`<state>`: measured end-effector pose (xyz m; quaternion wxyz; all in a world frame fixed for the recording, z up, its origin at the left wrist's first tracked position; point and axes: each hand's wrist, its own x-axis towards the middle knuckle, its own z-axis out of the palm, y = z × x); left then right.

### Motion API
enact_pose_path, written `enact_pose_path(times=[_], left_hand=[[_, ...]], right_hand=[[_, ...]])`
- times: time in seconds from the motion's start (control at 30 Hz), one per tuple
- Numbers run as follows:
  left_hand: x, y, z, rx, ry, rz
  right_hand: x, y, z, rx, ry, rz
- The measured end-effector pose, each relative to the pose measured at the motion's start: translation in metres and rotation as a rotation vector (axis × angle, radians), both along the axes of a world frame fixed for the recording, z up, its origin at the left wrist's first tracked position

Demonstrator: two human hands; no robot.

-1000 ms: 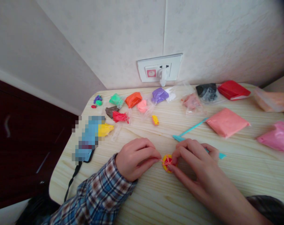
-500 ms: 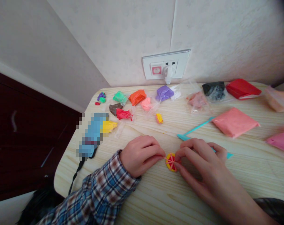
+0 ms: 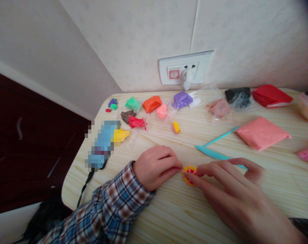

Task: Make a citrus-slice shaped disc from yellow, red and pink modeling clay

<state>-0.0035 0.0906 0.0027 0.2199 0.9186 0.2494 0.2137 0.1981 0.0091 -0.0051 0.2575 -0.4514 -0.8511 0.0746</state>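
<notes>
A small round clay disc (image 3: 190, 183) with a yellow rim, red middle and pink strips across it lies on the table between my hands. My left hand (image 3: 157, 167) is closed in a pinch at the disc's left edge, on the end of a thin pink clay strip (image 3: 183, 171). From the other side my right hand (image 3: 235, 186) has its thumb tip across the disc's face and its index finger at the right edge, holding the disc between them. Part of the disc is hidden under that thumb. Beyond it lies a turquoise clay tool (image 3: 212, 152).
Bags of coloured clay line the wall side, among them an orange bag (image 3: 152, 104), a purple bag (image 3: 182, 100) and a red bag (image 3: 272, 96). A salmon bag (image 3: 262, 133) lies at right. Left are a blurred blue object (image 3: 103, 139) and small clay fruits (image 3: 113, 103).
My right thumb has moved left across the disc's face, and the right hand lies flatter. My left hand keeps its pinch at the disc's left edge. The whole view has shifted slightly.
</notes>
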Motion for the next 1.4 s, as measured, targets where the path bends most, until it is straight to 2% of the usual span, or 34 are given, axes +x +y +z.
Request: enact_pose_path(times=[0.77,0.9,1.0,1.13,1.2,1.4], left_hand=[[0.002,0.0,0.001,0.001,-0.006,-0.008],[0.002,0.001,0.001,0.01,0.005,-0.003],[0.002,0.001,0.001,0.016,0.005,-0.009],[0.002,0.002,0.001,0.003,-0.009,-0.014],[0.001,0.002,0.0,-0.006,-0.026,-0.011],[0.001,0.003,-0.001,-0.029,-0.056,-0.007]], right_hand=[[-0.003,0.002,0.0,0.049,-0.006,-0.026],[0.0,0.003,0.002,0.017,-0.023,-0.029],[0.01,0.005,0.004,0.023,-0.023,-0.117],[0.027,0.011,0.003,-0.021,-0.137,-0.376],[0.032,0.013,-0.001,-0.06,-0.127,-0.448],[0.035,0.014,-0.006,-0.125,-0.027,-0.463]])
